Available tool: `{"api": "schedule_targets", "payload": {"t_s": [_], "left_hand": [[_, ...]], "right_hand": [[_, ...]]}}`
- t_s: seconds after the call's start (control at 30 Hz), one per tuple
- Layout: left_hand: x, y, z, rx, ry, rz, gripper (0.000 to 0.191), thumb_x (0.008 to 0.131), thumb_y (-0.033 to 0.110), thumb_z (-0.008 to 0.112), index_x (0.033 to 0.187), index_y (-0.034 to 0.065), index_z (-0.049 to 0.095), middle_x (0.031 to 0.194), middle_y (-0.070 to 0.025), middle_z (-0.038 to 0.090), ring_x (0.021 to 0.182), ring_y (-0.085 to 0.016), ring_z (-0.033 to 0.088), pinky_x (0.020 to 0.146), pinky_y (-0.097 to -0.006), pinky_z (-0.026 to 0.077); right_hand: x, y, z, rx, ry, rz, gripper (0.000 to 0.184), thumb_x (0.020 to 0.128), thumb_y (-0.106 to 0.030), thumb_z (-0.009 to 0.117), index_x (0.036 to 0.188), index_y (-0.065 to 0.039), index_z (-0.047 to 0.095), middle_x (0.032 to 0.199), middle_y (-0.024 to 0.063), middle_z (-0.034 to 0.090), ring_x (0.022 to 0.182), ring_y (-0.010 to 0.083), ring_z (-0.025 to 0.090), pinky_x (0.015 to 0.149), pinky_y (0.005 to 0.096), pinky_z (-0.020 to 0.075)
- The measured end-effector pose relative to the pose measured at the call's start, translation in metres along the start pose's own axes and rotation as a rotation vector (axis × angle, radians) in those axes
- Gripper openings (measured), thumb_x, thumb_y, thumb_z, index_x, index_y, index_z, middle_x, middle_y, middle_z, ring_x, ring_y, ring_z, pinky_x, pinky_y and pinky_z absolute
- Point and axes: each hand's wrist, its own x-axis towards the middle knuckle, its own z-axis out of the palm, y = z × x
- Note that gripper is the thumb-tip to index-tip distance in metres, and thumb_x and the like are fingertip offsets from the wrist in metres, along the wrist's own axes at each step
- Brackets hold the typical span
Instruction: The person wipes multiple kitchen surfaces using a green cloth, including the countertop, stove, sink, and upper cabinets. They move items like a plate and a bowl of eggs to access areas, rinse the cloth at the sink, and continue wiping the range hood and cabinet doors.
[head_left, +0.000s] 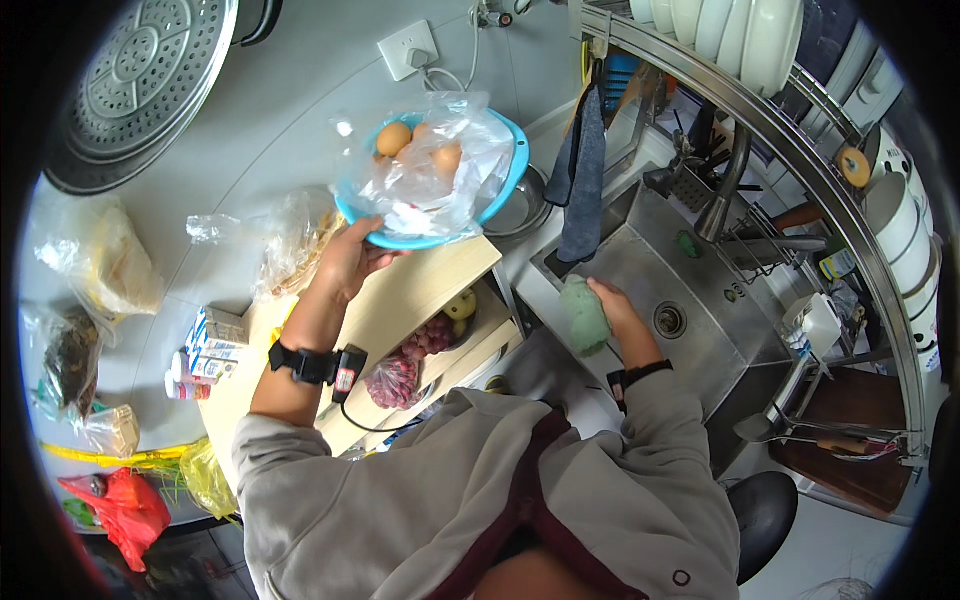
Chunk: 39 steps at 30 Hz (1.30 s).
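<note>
My left hand (355, 259) grips the near rim of a light blue plastic basin (517, 161), thumb over the edge and fingers beneath. Brown eggs (394, 139) and a crumpled clear plastic bag (465, 199) fill the basin, the bag covering part of the eggs. It overhangs the corner of a pale wooden shelf unit (450, 277). In my right hand (616, 309) is a folded green cloth (585, 319), held over the front edge of the stainless steel sink (637, 247).
A metal bowl (525, 202) stands beside the basin, and a dark towel (581, 172) hangs by the sink. The faucet (720, 202) and a dish rack (847, 172) reach over the sink. Bagged food (300, 240) and milk cartons (217, 341) lie left; grapes (431, 337) sit on a lower shelf.
</note>
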Motion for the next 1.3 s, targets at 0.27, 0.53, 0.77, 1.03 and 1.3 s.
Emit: {"api": "schedule_targets", "payload": {"t_s": [0.27, 0.53, 0.77, 1.03, 1.3], "left_hand": [[0.043, -0.015, 0.034, -0.136, 0.028, -0.012, 0.034, 0.085, 0.015, 0.040, 0.106, -0.0123, 0.039, 0.089, -0.0205, 0.058, 0.074, -0.025, 0.062, 0.054, -0.0199, 0.051], [0.075, -0.028, 0.044, -0.184, 0.037, -0.008, 0.038, 0.085, 0.016, 0.040, 0.114, -0.0076, 0.032, 0.099, -0.0229, 0.053, 0.076, -0.030, 0.061, 0.051, -0.0206, 0.051], [0.095, -0.029, 0.059, -0.228, 0.065, -0.043, 0.040, 0.083, 0.015, 0.042, 0.117, -0.0048, 0.031, 0.101, -0.0221, 0.053, 0.076, -0.032, 0.061, 0.052, -0.0223, 0.051], [0.123, -0.048, 0.113, -0.244, 0.278, 0.032, 0.039, 0.081, 0.012, 0.042, 0.116, -0.0041, 0.034, 0.101, -0.0217, 0.051, 0.074, -0.035, 0.060, 0.051, -0.0256, 0.052], [0.154, -0.067, 0.146, -0.303, 0.304, 0.019, 0.036, 0.081, 0.010, 0.040, 0.114, -0.0045, 0.037, 0.098, -0.0207, 0.051, 0.065, -0.028, 0.058, 0.049, -0.0289, 0.053]], "right_hand": [[-0.057, 0.012, -0.025, 0.131, -0.050, -0.074, 0.034, 0.084, -0.026, 0.051, 0.106, 0.000, 0.053, 0.096, 0.0082, 0.058, 0.084, 0.0169, 0.055, 0.072, 0.0290, 0.0451], [-0.084, 0.017, -0.036, 0.141, -0.046, -0.176, 0.029, 0.086, -0.021, 0.048, 0.107, -0.001, 0.053, 0.101, 0.0075, 0.057, 0.090, 0.0164, 0.055, 0.076, 0.0267, 0.0445], [-0.071, -0.001, -0.030, 0.230, -0.127, -0.146, 0.026, 0.086, -0.017, 0.047, 0.105, -0.001, 0.054, 0.097, 0.0067, 0.058, 0.087, 0.0150, 0.056, 0.075, 0.0267, 0.0450], [-0.072, -0.001, -0.021, 0.233, -0.064, -0.114, 0.025, 0.087, -0.018, 0.046, 0.104, -0.002, 0.054, 0.096, 0.0058, 0.058, 0.085, 0.0150, 0.056, 0.072, 0.0271, 0.0451], [-0.095, 0.010, -0.047, 0.277, -0.121, -0.142, 0.029, 0.088, -0.022, 0.043, 0.105, 0.000, 0.052, 0.095, 0.0064, 0.057, 0.084, 0.0146, 0.054, 0.075, 0.0270, 0.0437]]}}
